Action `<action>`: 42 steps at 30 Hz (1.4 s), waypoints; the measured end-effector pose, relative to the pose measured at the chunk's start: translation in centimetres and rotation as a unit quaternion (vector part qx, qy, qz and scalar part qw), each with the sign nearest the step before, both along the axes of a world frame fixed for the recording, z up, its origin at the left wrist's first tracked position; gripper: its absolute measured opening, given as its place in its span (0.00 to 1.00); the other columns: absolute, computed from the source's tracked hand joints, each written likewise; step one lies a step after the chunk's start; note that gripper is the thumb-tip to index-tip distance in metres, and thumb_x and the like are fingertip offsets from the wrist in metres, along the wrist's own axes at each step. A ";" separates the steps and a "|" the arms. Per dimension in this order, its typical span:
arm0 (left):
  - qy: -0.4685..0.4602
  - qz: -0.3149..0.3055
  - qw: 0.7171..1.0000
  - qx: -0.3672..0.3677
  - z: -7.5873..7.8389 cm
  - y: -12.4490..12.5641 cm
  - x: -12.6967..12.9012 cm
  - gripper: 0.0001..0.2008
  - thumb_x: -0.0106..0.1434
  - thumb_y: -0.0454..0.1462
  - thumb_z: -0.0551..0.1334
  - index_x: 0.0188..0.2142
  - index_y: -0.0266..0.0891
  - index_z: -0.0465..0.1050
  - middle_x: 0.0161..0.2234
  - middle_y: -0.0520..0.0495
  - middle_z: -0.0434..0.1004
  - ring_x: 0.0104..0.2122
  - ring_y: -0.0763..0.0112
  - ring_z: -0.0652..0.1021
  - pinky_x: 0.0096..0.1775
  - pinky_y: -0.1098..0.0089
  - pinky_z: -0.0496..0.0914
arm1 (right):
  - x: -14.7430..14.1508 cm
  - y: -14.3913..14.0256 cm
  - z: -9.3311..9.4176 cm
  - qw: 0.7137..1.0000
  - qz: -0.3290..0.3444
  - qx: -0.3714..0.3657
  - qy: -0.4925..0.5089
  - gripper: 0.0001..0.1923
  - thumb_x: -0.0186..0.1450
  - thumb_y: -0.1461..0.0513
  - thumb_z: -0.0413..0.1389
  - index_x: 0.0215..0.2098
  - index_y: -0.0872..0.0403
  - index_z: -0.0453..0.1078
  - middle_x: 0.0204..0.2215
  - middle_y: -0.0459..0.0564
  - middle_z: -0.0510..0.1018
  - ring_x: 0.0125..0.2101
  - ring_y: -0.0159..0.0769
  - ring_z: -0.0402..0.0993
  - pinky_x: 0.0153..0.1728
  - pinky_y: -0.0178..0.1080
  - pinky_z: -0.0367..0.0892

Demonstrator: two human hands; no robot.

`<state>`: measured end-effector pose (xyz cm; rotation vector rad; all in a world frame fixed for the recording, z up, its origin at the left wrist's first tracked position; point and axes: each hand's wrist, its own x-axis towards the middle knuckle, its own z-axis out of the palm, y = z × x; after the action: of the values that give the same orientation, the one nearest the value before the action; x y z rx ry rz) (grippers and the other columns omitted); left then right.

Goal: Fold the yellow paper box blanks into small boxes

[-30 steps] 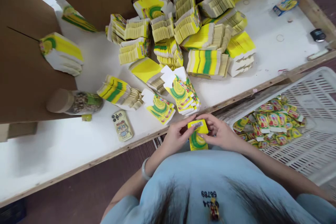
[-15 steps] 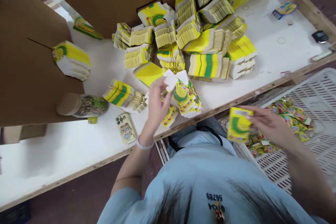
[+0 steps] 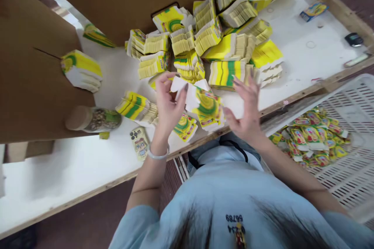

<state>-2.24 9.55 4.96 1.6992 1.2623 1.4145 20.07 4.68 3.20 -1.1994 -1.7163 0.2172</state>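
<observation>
My left hand [image 3: 169, 107] pinches the white flap of a yellow and green printed carton [image 3: 208, 103], which is raised above the table and slightly blurred. At the carton's other end, my right hand [image 3: 246, 111] has its fingers spread and grips nothing; I cannot tell whether its thumb touches the carton. Beneath lies a small stack of similar cartons [image 3: 210, 125], partly covered. Other flat cartons [image 3: 186, 127] lie below my left hand, near the table's front edge. Left of that hand is a fanned bundle of cartons [image 3: 134, 106].
Many bundled cartons [image 3: 209, 35] are heaped at the back against a cardboard box [image 3: 125, 0]. A jar [image 3: 102, 119] and a phone [image 3: 139, 143] are at left. At right, a white plastic crate [image 3: 360, 97] holds filled small cartons [image 3: 314, 134] below the wooden table edge [image 3: 298, 95].
My right hand has come up from over the crate to the table, and the carton it held is out of it. My left hand now holds a carton out to the right by its flap.
</observation>
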 end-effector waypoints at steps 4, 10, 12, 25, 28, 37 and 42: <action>-0.024 0.023 0.998 0.049 1.5 -3.6 1.5 0.20 0.70 0.47 0.63 0.57 0.52 0.60 0.45 0.48 0.73 0.38 0.73 0.80 0.38 0.72 0.77 | -5.1 1.1 -0.2 0.990 0.103 -0.034 0.094 0.20 0.72 0.51 0.55 0.57 0.49 0.65 0.47 0.54 0.79 0.48 0.45 0.77 0.54 0.52 0.72; -0.036 -0.154 0.987 0.031 -2.3 -5.5 2.5 0.57 0.53 0.62 0.70 0.72 0.58 0.40 0.69 0.38 0.55 0.69 0.45 0.63 0.62 0.48 0.69 | -4.6 -0.5 -0.3 0.982 0.087 -0.075 0.149 0.14 0.76 0.54 0.47 0.52 0.50 0.69 0.41 0.52 0.81 0.42 0.40 0.80 0.44 0.44 0.76; -0.029 -0.232 0.971 -0.038 -3.8 -6.2 3.3 0.61 0.53 0.62 0.70 0.73 0.57 0.31 0.72 0.38 0.50 0.72 0.44 0.58 0.66 0.44 0.62 | -4.2 -0.9 -0.3 0.988 0.086 -0.054 0.117 0.16 0.77 0.55 0.43 0.52 0.49 0.70 0.43 0.53 0.82 0.51 0.44 0.79 0.59 0.53 0.69; -0.044 -0.156 0.960 -0.228 -3.3 -9.2 4.0 0.26 0.71 0.56 0.54 0.56 0.41 0.72 0.45 0.41 0.81 0.46 0.57 0.79 0.52 0.58 0.75 | -3.0 -2.5 0.2 0.941 0.030 -0.240 0.237 0.15 0.71 0.48 0.55 0.37 0.49 0.71 0.27 0.45 0.81 0.29 0.38 0.80 0.45 0.45 0.77; -0.061 -0.168 0.949 -0.259 -3.0 -9.7 4.6 0.26 0.72 0.56 0.53 0.52 0.40 0.74 0.40 0.43 0.81 0.40 0.61 0.79 0.46 0.61 0.76 | -3.2 -3.6 -1.0 0.914 -0.012 -0.260 0.311 0.15 0.67 0.47 0.61 0.38 0.48 0.67 0.25 0.44 0.80 0.26 0.35 0.78 0.34 0.39 0.75; -0.153 -0.143 0.938 -0.277 -5.2 -14.1 5.0 0.32 0.72 0.53 0.55 0.69 0.49 0.43 0.45 0.43 0.79 0.34 0.68 0.80 0.35 0.67 0.76 | -0.2 -6.4 -2.9 0.911 0.136 -0.306 0.241 0.13 0.67 0.53 0.63 0.46 0.50 0.76 0.41 0.51 0.84 0.40 0.39 0.82 0.43 0.40 0.77; -0.142 -0.208 0.909 -0.331 -5.5 -14.9 3.7 0.20 0.70 0.53 0.59 0.55 0.46 0.64 0.43 0.43 0.78 0.38 0.65 0.80 0.38 0.66 0.76 | 0.7 -7.4 -3.0 0.911 0.154 -0.337 0.183 0.16 0.72 0.52 0.55 0.32 0.51 0.76 0.25 0.47 0.81 0.25 0.34 0.77 0.29 0.37 0.74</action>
<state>1.49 -5.36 -0.54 1.1471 0.9809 0.8063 20.80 -2.76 0.21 -1.2443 -1.5201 1.2320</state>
